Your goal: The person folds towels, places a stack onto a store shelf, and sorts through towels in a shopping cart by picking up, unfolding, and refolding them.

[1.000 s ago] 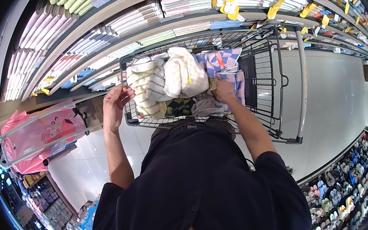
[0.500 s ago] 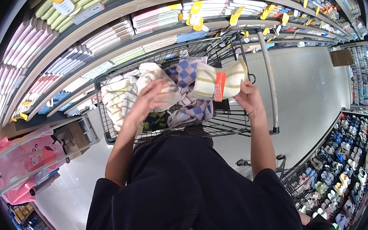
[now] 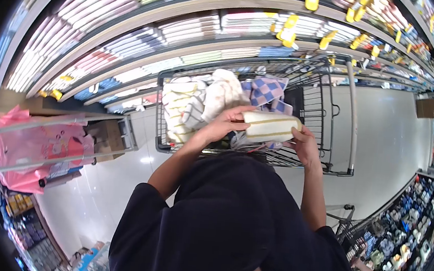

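A folded cream towel with olive stripes [image 3: 270, 127] is held between my two hands, above the shopping cart [image 3: 355, 117]. My left hand [image 3: 226, 123] grips its left end, and my right hand [image 3: 305, 144] pinches its right end. Beneath and beyond it in the cart lie a yellow-striped white towel [image 3: 176, 113], a crumpled cream cloth [image 3: 222, 93] and a blue-and-pink checkered towel [image 3: 268, 91]. The towel and my hands hide part of the cart's contents.
Shelves of folded towels [image 3: 185, 30] curve along the far side. A cart with a pink bag [image 3: 43, 147] and a cardboard box [image 3: 112, 136] stands at left. Racks of slippers [image 3: 407, 222] are at right, with another person's arm [image 3: 366, 270] beside a second cart [image 3: 349, 229].
My right hand has lifted the striped towel from the cart. My left hand has moved right and taken its other end. The towel's red label no longer shows.
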The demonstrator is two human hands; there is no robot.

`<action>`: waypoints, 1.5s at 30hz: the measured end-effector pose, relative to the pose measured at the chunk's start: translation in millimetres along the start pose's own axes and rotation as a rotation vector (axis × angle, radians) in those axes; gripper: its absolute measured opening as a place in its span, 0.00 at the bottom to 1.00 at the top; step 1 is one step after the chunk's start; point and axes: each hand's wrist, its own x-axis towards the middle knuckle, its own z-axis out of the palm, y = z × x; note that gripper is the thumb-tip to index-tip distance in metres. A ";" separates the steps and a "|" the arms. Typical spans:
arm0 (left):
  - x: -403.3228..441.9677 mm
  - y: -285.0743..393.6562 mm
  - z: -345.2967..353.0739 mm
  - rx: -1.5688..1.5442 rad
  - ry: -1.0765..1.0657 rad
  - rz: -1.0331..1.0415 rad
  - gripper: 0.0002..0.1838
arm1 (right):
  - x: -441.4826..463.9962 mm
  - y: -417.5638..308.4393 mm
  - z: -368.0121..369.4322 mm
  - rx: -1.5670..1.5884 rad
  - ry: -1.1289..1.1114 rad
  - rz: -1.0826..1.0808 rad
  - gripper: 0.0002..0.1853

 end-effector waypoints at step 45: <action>74.2 -111.1 -165.5 1.741 0.154 -0.003 0.32 | -3.0 128.1 -55.5 -1.396 0.590 -0.711 0.07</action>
